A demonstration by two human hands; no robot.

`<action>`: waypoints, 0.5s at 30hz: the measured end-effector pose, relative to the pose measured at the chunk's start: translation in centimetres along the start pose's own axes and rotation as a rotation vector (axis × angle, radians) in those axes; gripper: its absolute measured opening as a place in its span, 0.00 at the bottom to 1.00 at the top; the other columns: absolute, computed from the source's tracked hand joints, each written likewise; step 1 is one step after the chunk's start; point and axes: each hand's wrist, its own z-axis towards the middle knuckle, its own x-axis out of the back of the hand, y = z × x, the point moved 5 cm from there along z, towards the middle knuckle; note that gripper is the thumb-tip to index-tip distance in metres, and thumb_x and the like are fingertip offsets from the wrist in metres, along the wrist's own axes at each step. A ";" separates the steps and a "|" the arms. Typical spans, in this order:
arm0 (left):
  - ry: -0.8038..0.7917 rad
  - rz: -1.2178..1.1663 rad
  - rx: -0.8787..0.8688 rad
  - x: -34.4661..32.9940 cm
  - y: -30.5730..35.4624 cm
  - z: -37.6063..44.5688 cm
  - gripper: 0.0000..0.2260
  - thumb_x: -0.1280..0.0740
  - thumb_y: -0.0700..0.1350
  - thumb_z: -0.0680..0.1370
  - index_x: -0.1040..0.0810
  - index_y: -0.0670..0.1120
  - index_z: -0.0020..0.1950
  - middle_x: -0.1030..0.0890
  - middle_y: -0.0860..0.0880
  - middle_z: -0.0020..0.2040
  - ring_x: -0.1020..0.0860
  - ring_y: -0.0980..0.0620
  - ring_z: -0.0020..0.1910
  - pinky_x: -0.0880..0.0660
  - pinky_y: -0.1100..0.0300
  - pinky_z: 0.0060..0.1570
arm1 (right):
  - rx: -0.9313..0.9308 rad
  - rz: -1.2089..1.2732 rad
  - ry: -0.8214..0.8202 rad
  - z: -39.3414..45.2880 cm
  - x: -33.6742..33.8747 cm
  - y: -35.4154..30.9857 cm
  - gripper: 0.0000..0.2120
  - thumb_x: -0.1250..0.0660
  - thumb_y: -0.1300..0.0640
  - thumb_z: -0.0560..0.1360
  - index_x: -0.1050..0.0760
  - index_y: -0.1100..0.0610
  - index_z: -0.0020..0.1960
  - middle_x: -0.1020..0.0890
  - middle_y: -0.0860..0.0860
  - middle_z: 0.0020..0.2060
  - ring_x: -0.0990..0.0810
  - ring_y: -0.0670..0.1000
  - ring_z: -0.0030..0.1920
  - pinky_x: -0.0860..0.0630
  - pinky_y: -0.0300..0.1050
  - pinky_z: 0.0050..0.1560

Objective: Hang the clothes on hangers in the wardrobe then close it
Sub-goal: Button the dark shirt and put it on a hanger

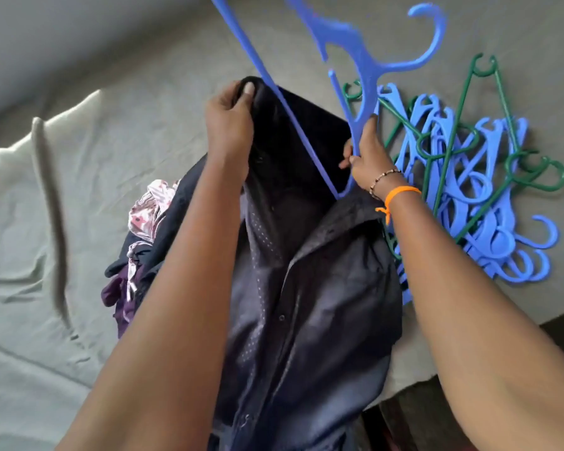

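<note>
A dark navy button-up shirt [306,288] with fine dots hangs in front of me over the bed. My left hand [230,118] pinches its top edge near the collar. My right hand [367,154] grips one arm of a blue plastic hanger [355,50], which is tilted up with its hook at the upper right. The hanger's lower corner dips into the shirt's opening. No wardrobe is in view.
A heap of blue and green hangers [476,177] lies on the bed to the right. A pile of other clothes [137,242], pink-patterned and purple, sits left of the shirt. The grey-green bedsheet [46,222] spreads to the left; the bed's edge runs at lower right.
</note>
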 end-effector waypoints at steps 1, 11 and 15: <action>-0.013 0.010 0.009 0.5 0.1 -0.1 0.13 0.39 0.38 0.80 0.25 0.46 0.37 0.25 0.50 0.33 0.28 0.54 0.34 0.29 0.59 0.39 | -0.048 -0.106 -0.057 -0.6 0.6 0.7 0.36 0.47 0.75 0.74 0.59 0.60 0.76 0.30 0.57 0.42 0.24 0.63 0.45 0.25 0.56 0.54; -0.216 0.003 0.173 -0.3 0.8 -2.0 0.10 0.42 0.36 0.81 0.22 0.43 0.57 0.19 0.45 0.46 0.21 0.51 0.44 0.22 0.57 0.52 | -0.019 0.535 0.102 0.0 3.0 -2.9 0.22 0.28 0.62 0.65 0.36 0.52 0.52 0.26 0.50 0.39 0.25 0.45 0.35 0.26 0.40 0.40; -0.198 0.017 0.261 0.8 0.4 -2.0 0.10 0.40 0.35 0.79 0.20 0.44 0.52 0.17 0.47 0.39 0.19 0.52 0.37 0.21 0.60 0.40 | -0.102 0.692 0.265 0.3 3.0 -5.3 0.18 0.34 0.43 0.74 0.35 0.52 0.35 0.35 0.47 0.27 0.34 0.46 0.24 0.37 0.38 0.26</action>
